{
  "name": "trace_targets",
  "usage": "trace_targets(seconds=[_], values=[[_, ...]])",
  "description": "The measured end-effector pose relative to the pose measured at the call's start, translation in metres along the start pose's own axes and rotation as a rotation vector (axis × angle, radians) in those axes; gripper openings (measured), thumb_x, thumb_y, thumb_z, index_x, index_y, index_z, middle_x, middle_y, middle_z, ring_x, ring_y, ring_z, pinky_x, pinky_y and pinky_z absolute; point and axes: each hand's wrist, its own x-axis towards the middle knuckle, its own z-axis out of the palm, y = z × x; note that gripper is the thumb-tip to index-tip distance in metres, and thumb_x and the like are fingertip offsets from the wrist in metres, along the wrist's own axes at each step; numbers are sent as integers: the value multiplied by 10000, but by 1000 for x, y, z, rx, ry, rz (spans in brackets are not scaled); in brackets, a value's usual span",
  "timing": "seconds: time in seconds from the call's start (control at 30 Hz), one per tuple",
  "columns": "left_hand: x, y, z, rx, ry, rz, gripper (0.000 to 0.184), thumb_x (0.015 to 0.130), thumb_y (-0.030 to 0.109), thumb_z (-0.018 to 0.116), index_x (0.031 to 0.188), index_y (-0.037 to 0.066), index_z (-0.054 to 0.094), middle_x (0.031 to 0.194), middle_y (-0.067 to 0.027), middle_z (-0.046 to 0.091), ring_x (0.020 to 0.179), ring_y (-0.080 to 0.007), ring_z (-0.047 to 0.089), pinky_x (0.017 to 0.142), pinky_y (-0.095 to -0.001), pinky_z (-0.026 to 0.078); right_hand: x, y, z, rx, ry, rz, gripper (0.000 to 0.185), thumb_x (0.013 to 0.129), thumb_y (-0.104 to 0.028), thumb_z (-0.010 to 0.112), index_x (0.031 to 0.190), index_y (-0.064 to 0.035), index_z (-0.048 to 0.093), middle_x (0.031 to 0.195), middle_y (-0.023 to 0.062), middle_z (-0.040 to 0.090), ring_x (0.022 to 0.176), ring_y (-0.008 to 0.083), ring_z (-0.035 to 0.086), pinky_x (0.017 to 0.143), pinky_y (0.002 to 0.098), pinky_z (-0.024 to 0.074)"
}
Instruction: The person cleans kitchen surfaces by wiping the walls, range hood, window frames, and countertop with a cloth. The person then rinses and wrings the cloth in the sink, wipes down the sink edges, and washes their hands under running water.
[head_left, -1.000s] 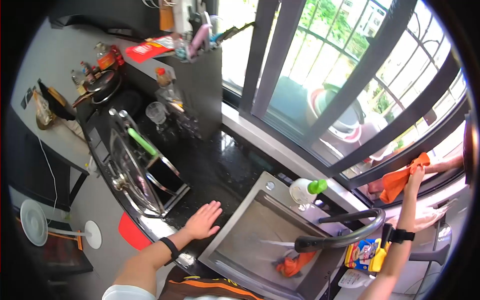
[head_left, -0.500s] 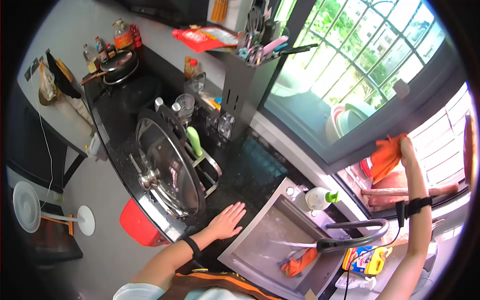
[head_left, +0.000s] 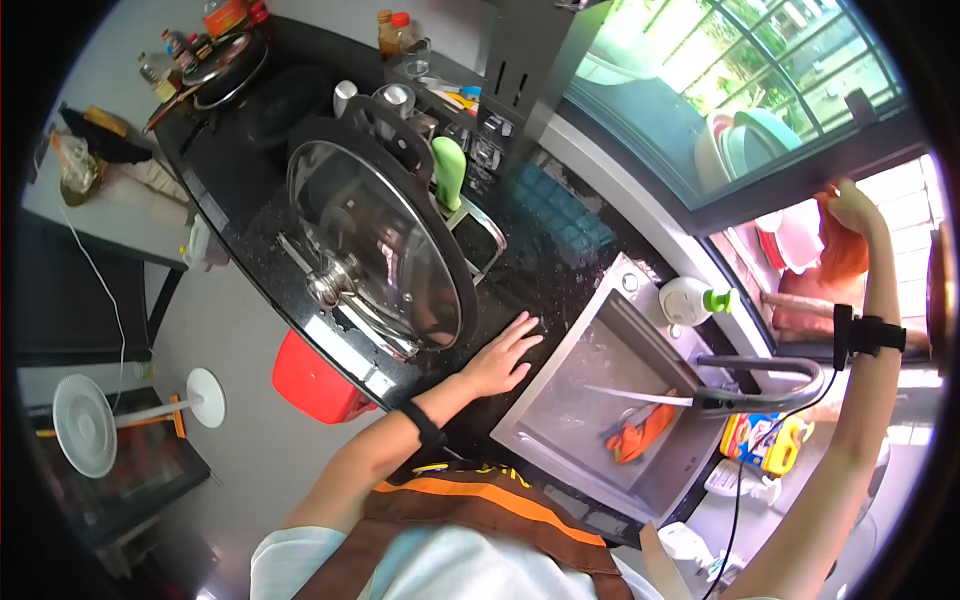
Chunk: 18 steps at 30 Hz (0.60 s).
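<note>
My left hand [head_left: 503, 358] rests flat, fingers spread, on the black countertop [head_left: 560, 275] left of the sink [head_left: 540, 388]. At the upper right, my right hand [head_left: 856, 208] is closed on an orange cloth [head_left: 842, 250] at the edge of the open window's dark frame [head_left: 765, 192]. The cloth hangs below the hand, outside the glass; part of it is hidden. Water streams from the curved faucet [head_left: 755, 405] into the sink. A second orange cloth [head_left: 640, 435] lies crumpled on the sink bottom.
A large glass pot lid [head_left: 375, 245] stands on the counter left of my left hand. A green-capped soap bottle [head_left: 688, 300] sits behind the sink, and a yellow jug [head_left: 780, 445] lies to its right. A red bin [head_left: 310, 380] and a white fan [head_left: 85, 425] are on the floor.
The view has shifted, so the counter and sink appear farther right. My right hand stays by the frame; the cloth, earlier spread to its left, now hangs down beneath it. My left hand stays flat.
</note>
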Motion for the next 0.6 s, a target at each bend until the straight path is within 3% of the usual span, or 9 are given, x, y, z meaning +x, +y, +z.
trace_targets(seconds=[0.03, 0.13, 0.23, 0.27, 0.3, 0.33, 0.4, 0.47, 0.6], values=[[-8, 3, -5, -1, -22, 8, 475, 828, 117, 626, 1276, 30, 494, 1403, -192, 407, 1355, -347, 332, 1099, -424, 321, -10, -42, -5, -229, 35, 111, 360, 787, -107, 623, 1109, 44, 574, 999, 187, 666, 939, 254, 642, 803, 356, 496], [-47, 31, -38, -304, -176, -220, 288, 868, 98, 597, 1152, 51, 593, 1125, -125, 634, 1043, -277, 620, 897, -371, 497, -27, -143, 22, 59, 120, -184, 388, 755, -116, 641, 1099, 34, 547, 890, 161, 665, 766, 239, 657, 637, 325, 530], [-103, 38, -64, -429, -248, -395, 267, 879, 69, 598, 1143, 23, 600, 1019, -101, 681, 916, -183, 666, 827, -309, 516, 24, -183, 173, 951, 27, -369, 180, 819, -99, 566, 974, -8, 562, 930, 146, 619, 758, 240, 643, 520, 384, 539], [-118, 41, -76, -476, -239, -480, 254, 900, 56, 573, 1150, 21, 598, 1028, -99, 682, 920, -168, 662, 834, -301, 513, 8, -262, 194, 208, 144, -37, 149, 849, -139, 548, 959, -46, 588, 913, 141, 615, 706, 247, 623, 500, 383, 521], [-133, 38, -86, -530, -206, -586, 251, 916, 48, 551, 1163, 16, 589, 1024, -86, 680, 934, -152, 650, 844, -291, 505, 34, -287, 267, 591, -7, 19, 202, 863, -231, 565, 963, -63, 618, 968, 140, 619, 695, 264, 618, 517, 374, 511], [-143, 36, -98, -562, -141, -675, 249, 929, 52, 545, 1173, 10, 575, 1024, -77, 677, 955, -135, 634, 863, -281, 492, 8, -335, 278, -116, 276, -66, 321, 825, -259, 591, 1069, -53, 624, 1144, 194, 592, 1027, 296, 617, 843, 417, 484], [-164, 20, -117, -603, 75, -797, 219, 944, 75, 545, 1154, 21, 571, 1026, -90, 679, 966, -147, 637, 875, -285, 489, 18, -376, 431, 223, 551, -363, 543, 861, -295, 556, 1300, 15, 479, 1398, 212, 414, 1336, 347, 358, 1057, 515, 312], [-174, 5, -137, -528, 271, -873, 216, 952, 92, 539, 1158, 25, 556, 1011, -92, 670, 948, -175, 641, 852, -297, 500, 31, -377, 426, 317, 609, -356, 553, 885, -216, 481, 1385, 5, 396, 1441, 169, 386, 1348, 328, 342, 1114, 493, 223], [-167, -9, -167, -700, 553, -991, 344, 950, 165, 541, 1261, 40, 462, 1151, -122, 614, 1011, -239, 619, 878, -372, 495, 131, -361, 412, 405, 791, -291, 414, 862, -137, 451, 1258, -46, 530, 1303, 138, 517, 1259, 296, 430, 1069, 461, 294]])
